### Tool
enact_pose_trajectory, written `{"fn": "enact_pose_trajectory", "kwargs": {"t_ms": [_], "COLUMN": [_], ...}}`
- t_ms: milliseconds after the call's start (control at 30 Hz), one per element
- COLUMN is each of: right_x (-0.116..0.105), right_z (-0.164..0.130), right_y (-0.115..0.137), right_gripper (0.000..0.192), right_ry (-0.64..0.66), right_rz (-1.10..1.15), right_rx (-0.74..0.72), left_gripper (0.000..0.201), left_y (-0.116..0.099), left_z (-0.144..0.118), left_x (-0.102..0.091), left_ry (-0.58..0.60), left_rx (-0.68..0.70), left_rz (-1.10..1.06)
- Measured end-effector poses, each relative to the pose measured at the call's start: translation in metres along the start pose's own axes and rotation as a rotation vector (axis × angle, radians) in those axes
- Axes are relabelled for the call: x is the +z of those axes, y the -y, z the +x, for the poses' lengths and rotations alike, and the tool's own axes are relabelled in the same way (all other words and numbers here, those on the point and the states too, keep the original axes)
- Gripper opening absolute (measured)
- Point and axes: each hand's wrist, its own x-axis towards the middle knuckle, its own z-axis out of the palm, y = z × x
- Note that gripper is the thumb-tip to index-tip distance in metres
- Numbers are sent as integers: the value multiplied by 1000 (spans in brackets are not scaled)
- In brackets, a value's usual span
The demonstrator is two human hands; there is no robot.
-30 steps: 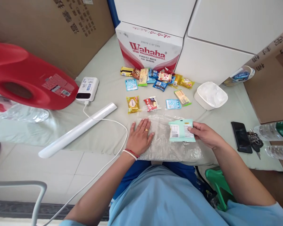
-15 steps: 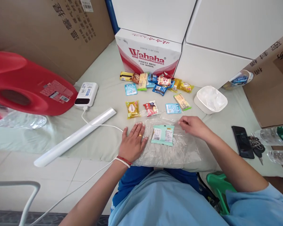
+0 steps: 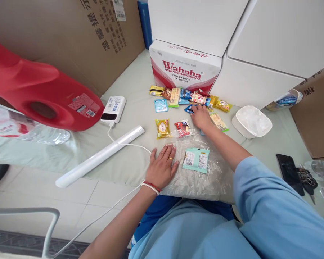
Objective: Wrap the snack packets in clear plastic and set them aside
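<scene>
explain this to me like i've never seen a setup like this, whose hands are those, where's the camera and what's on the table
There is no machine here: these are one person's bare hands, seen by a camera worn on that person's head, looking forward and down.

The left hand lies flat beside a small mint-green plastic packet, which rests on crinkled clear plastic film. The right hand reaches forward, its fingers at a small shiny blue packet; whether they grip it is hard to tell.

On the pale green cloth-covered surface are also a row of colourful wrapped packets, a white plastic bowl, a long white tube-like piece and a big red plastic jug.
</scene>
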Motion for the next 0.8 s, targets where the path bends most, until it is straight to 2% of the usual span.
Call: {"fn": "enact_pose_trajectory", "kwargs": {"t_ms": [167, 267, 333, 433, 533, 667, 800], "right_x": [-9, -27, -42, -56, -51, -27, -13], "right_z": [-49, -87, -118, -165, -198, -210, -209], "right_y": [-32, -51, -54, -38, -12, 9, 6], "right_gripper": [46, 44, 40, 34, 29, 25, 23], "right_ry": [72, 81, 44, 33, 71, 124, 114], "right_rz": [28, 188, 360, 566, 589, 436, 427], "right_rx": [-13, -4, -51, -210, -307, -331, -323], "left_gripper": [58, 58, 58, 59, 59, 58, 57], "left_y": [1, 2, 1, 1, 0, 0, 0], "left_z": [0, 0, 0, 1, 1, 1, 1], "left_x": [2, 3, 3, 2, 2, 3, 3], "left_ry": [-10, -22, -27, -33, -43, -51, -56], "left_rx": [3, 8, 13, 17, 20, 16, 19], "left_rz": [-3, -3, -8, -18, -19, -5, -9]}}
